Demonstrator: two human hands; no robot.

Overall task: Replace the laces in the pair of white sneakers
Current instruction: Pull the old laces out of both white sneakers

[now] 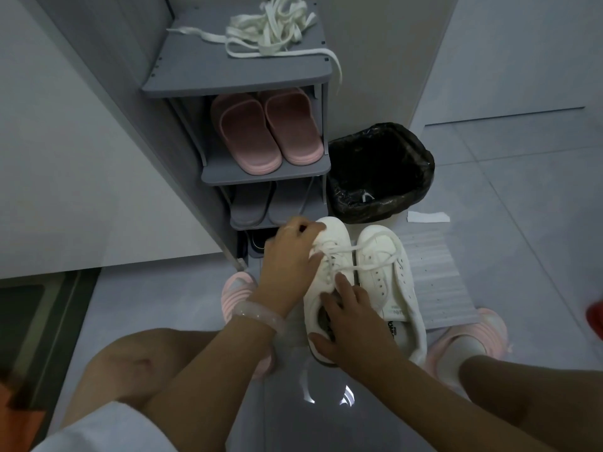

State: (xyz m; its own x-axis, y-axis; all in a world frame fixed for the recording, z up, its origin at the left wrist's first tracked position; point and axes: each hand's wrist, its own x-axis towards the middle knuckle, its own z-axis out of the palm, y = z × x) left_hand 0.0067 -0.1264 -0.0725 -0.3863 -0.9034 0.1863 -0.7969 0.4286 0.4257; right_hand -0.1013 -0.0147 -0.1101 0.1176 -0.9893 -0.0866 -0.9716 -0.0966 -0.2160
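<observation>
1. The two white sneakers are set side by side on the floor, toes toward the shoe rack [228,70], so both stay within easy reach. The left sneaker [326,275] is the one being worked on; the right sneaker [388,282] is parked just beside it, touching or nearly so.
2. The left hand [290,256] is curled over the toe end of the left sneaker, fingers bent around the lace [332,252] up front, probably so it can be fed or pulled snug. Whether a lace end is actually pinched can't be told, it's hidden under the fingers.
3. The right hand [346,321] is laid on the collar and tongue, thumb hooked round the heel, so the shoe is pinned down while the lacing gets tugged.
4. The right sneaker's upper eyelets look empty, so it's likely only half laced.
5. A bundle of laces [270,27] is dumped on top of the rack, out of the way. Old or spare, no telling.
</observation>
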